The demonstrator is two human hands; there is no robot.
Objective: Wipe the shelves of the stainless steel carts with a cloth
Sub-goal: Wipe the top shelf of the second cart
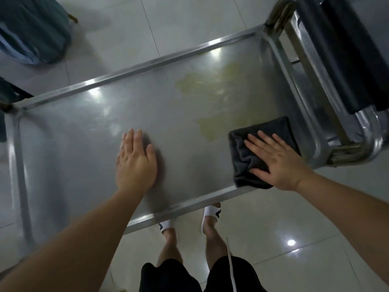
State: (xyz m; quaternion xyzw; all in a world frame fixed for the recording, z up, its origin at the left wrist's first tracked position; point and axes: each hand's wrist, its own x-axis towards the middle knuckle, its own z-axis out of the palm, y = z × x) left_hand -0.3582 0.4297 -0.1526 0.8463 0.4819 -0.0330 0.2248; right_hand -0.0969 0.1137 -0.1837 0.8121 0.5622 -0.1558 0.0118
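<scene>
While flat on one cart shelf — two hands, one cloth.

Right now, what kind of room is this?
Probably a kitchen or canteen back room, though I can't be sure: a stainless steel cart with a yellowish stain, a second cart beside it, and a glossy tiled floor.

Both hands flat on the cart shelf, right hand atop dark cloth

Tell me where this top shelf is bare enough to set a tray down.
Bare steel runs from the left hand to the shelf's left rim. The right end is taken: the right hand presses the dark cloth there, beside yellowish stains.
</scene>
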